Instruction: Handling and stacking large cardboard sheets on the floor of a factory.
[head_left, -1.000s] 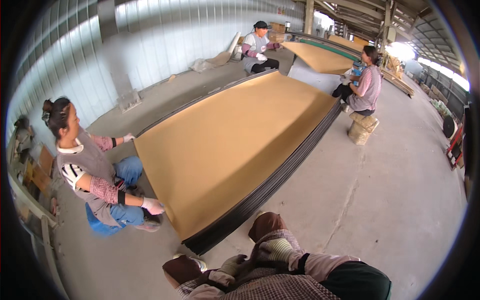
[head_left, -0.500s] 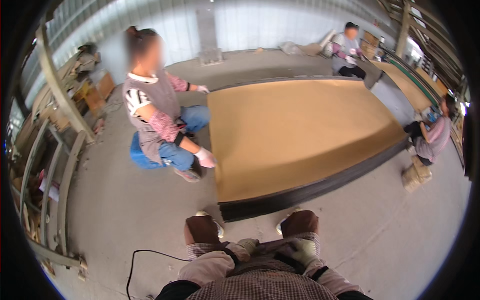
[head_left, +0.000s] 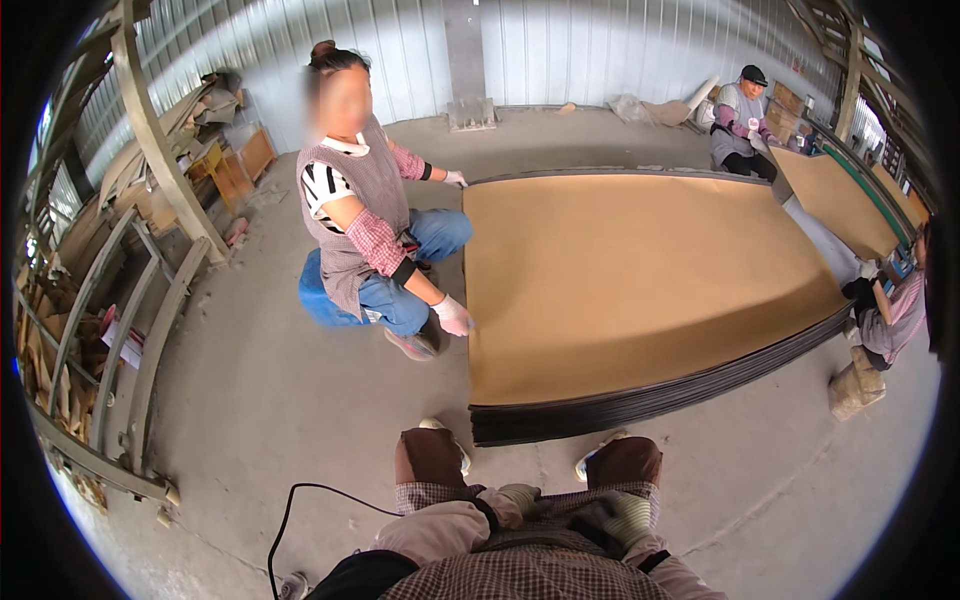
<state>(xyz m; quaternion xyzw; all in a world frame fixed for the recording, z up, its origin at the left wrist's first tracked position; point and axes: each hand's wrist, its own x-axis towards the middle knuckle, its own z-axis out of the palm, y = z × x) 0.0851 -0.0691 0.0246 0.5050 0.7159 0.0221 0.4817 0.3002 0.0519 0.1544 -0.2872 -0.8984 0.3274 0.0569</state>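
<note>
My left hand [head_left: 515,502] and my right hand [head_left: 628,518], both in pale gloves, rest in my lap on a checked apron [head_left: 520,570]. Their fingers are blurred and partly hidden, so whether they hold anything is unclear. Just beyond my feet lies a low, wide stack of dark-edged sheets [head_left: 640,405], topped by a brown sheet [head_left: 640,270]. Neither of my hands touches it. Seated at its left side, a co-worker [head_left: 365,220] has both gloved hands at the sheet's left edge.
Two more people sit at the far right, one at the back [head_left: 740,120] and one nearer [head_left: 895,310], beside another brown sheet [head_left: 830,200]. A metal frame [head_left: 150,370] and scrap stand at left. A black cable [head_left: 290,510] curves over the floor beside me.
My view has swung left, so the scene sits farther right. The left co-worker's head has turned. My hands stay in my lap, the right one shifting slightly.
</note>
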